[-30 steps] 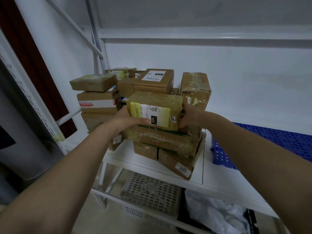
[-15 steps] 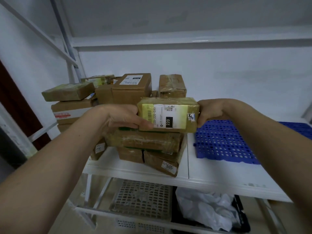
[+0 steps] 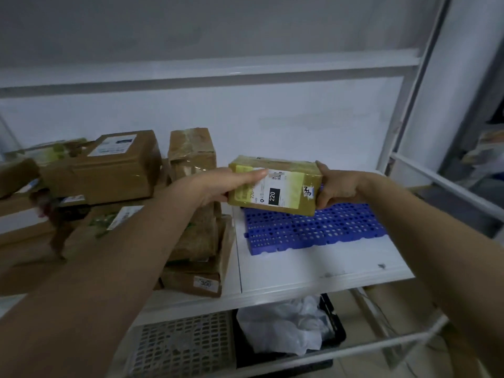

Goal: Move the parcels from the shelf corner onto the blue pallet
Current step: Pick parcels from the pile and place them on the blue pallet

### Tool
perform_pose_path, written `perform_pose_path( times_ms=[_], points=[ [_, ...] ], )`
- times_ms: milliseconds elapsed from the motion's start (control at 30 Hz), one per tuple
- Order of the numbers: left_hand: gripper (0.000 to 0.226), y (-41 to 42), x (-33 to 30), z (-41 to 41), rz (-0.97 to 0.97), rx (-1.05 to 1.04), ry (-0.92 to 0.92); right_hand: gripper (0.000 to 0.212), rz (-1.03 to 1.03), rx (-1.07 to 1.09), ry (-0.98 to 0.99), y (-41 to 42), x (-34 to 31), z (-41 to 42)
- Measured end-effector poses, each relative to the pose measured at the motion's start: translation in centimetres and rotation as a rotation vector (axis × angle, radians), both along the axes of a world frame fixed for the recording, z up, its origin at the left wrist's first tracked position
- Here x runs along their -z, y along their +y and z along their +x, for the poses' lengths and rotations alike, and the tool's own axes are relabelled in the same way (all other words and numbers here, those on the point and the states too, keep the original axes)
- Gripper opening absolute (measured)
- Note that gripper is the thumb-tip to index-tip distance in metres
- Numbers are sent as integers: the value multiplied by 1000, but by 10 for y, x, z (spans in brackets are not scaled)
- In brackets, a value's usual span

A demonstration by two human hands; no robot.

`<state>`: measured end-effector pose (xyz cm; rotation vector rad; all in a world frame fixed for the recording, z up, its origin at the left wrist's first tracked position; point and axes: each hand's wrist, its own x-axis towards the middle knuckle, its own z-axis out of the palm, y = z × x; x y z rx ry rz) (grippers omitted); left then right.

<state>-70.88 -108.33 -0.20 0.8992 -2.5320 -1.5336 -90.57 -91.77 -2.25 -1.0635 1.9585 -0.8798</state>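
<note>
Parcel: a taped brown parcel (image 3: 274,186) with a yellow-edged label marked 220 is held in the air above the near-left part of the blue pallet (image 3: 313,227), not touching it.
Left hand: the left hand (image 3: 218,186) grasps the parcel's left end, fingers laid along the label face.
Right hand: the right hand (image 3: 335,188) is curled round the right end.
Pallet: it lies on the white shelf (image 3: 313,271) toward the back right corner, with nothing visible on it.
Remaining stack: the other parcels (image 3: 117,165) sit piled at the shelf's left corner.
Advice: lower it level, likely into a back corner of the pallet, leaving room for the rest; release only once it rests flat.
</note>
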Motion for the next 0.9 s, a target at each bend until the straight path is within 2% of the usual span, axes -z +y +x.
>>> perform_pose_path(
  times_ms=[100, 200, 267, 333, 400, 467, 567, 600, 667, 767, 900],
  points=[
    [56, 7, 17, -36, 55, -127, 63, 90, -31, 48, -45, 9, 14, -19],
    [64, 13, 35, -74, 98, -225, 58, 120, -37, 109, -78, 18, 30, -48],
    [78, 18, 50, -105, 185, -264, 51, 125, -29, 116, -91, 27, 39, -72],
    [76, 27, 63, -139, 313, -305, 111, 124, -15, 121, -96, 36, 46, -99],
    [65, 36, 73, -178, 409, -358, 181, 121, -5, 149, -61, 45, 53, -128],
    [56, 45, 83, -219, 456, -389, 210, 107, -4, 180, -7, 56, 59, -161],
    [64, 60, 98, -282, 496, -454, 232, 45, -4, 222, 80, 74, 69, -213],
    [71, 66, 103, -303, 503, -472, 238, 38, -5, 227, 92, 80, 72, -231],
    [83, 78, 114, -343, 498, -501, 247, 42, 13, 227, 99, 92, 81, -265],
    [95, 93, 134, -393, 467, -519, 238, 58, 53, 206, 92, 105, 93, -306],
    [103, 105, 159, -440, 460, -524, 229, 68, 61, 202, 8, 115, 107, -345]
  ],
)
